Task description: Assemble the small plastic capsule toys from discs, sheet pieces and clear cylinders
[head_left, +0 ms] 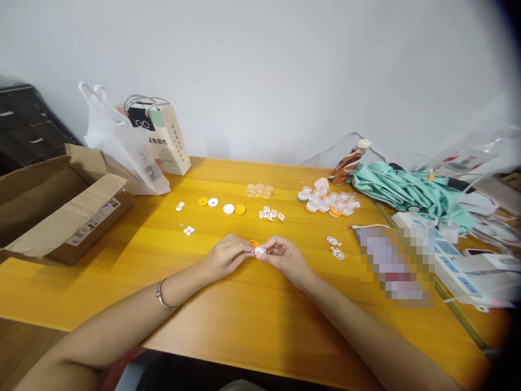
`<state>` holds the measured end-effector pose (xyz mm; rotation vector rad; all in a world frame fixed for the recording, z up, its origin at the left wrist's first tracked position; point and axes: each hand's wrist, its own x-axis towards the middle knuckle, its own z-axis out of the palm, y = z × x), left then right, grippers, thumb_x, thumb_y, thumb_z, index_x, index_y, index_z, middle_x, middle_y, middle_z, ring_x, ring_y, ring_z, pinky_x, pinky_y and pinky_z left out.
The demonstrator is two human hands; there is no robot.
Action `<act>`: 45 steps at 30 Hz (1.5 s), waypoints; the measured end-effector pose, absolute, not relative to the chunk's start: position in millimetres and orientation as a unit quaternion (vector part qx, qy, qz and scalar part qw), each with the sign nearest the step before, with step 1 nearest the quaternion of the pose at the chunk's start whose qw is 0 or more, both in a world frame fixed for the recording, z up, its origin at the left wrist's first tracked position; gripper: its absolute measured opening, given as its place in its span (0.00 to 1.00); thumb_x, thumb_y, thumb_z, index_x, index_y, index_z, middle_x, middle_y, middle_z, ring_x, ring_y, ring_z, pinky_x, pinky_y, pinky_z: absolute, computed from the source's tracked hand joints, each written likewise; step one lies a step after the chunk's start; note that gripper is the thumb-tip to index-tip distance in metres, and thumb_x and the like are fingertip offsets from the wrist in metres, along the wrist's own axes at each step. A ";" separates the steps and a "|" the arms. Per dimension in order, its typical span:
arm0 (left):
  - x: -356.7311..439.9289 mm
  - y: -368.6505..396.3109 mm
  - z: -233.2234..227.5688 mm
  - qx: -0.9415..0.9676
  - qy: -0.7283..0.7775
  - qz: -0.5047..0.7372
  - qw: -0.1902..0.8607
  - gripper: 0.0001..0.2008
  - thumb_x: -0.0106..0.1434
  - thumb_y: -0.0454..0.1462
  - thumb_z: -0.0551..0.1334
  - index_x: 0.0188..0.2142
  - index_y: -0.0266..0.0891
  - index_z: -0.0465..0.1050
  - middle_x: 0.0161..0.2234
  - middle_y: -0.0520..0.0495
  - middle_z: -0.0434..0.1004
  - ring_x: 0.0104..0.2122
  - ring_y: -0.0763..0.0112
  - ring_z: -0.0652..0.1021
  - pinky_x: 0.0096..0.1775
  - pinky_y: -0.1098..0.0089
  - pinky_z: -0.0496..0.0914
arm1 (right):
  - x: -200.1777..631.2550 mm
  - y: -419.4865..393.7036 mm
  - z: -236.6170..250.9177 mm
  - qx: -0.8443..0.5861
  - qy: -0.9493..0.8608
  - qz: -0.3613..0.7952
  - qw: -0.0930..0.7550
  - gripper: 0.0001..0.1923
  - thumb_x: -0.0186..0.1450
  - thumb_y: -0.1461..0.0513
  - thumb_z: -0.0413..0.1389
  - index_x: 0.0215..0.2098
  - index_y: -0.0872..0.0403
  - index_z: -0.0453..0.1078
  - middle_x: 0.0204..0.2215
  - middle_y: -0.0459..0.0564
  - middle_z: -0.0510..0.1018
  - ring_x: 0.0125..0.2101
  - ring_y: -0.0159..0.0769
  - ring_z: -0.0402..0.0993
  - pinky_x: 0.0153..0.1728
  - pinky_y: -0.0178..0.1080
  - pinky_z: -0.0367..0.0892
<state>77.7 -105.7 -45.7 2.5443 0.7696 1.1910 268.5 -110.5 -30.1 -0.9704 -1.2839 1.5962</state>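
My left hand [226, 255] and my right hand [285, 255] meet over the middle of the yellow table [252, 320]. Between their fingertips they pinch a small white perforated plastic piece [259, 250]. An orange disc [254, 243] lies just behind the fingers. A bracelet is on my left wrist. Further back lie orange and white discs [222, 205], a cluster of small white pieces [271, 214] and clear cups [259, 189]. Two white perforated pieces [335, 247] lie right of my right hand.
An open cardboard box [57, 206] sits at the left edge, with a plastic bag [122, 149] and paper bag [169, 138] behind. A pile of assembled caps [328, 201], a bottle [348, 162], a teal umbrella [407, 187] and a power strip [451, 260] crowd the right.
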 end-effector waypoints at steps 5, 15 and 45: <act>78.1 -107.3 -42.7 0.868 0.277 0.394 0.123 0.07 0.62 0.31 0.56 0.40 0.38 0.69 0.33 0.46 0.78 0.33 0.71 0.77 0.38 0.68 0.69 | 268.3 -110.7 -31.8 -0.393 -0.508 0.636 0.428 0.12 0.46 0.60 0.66 0.24 0.53 0.67 0.26 0.44 0.78 0.27 0.29 0.74 0.35 0.36 0.70; 78.4 -107.3 -46.1 0.823 0.322 0.435 0.172 0.06 0.61 0.32 0.57 0.38 0.37 0.70 0.33 0.45 0.78 0.33 0.71 0.77 0.38 0.70 0.71 | 267.7 -109.7 -38.1 -0.365 -0.582 0.571 0.450 0.14 0.50 0.61 0.63 0.36 0.51 0.71 0.30 0.45 0.78 0.32 0.31 0.74 0.40 0.37 0.69; 78.8 -108.9 -45.7 0.822 0.330 0.432 0.172 0.06 0.61 0.33 0.58 0.38 0.38 0.70 0.34 0.46 0.78 0.34 0.71 0.77 0.39 0.69 0.71 | 322.4 -38.6 -66.9 -0.555 -0.780 0.029 0.289 0.17 0.62 0.56 0.49 0.46 0.51 0.70 0.32 0.53 0.67 0.35 0.43 0.65 0.37 0.45 0.63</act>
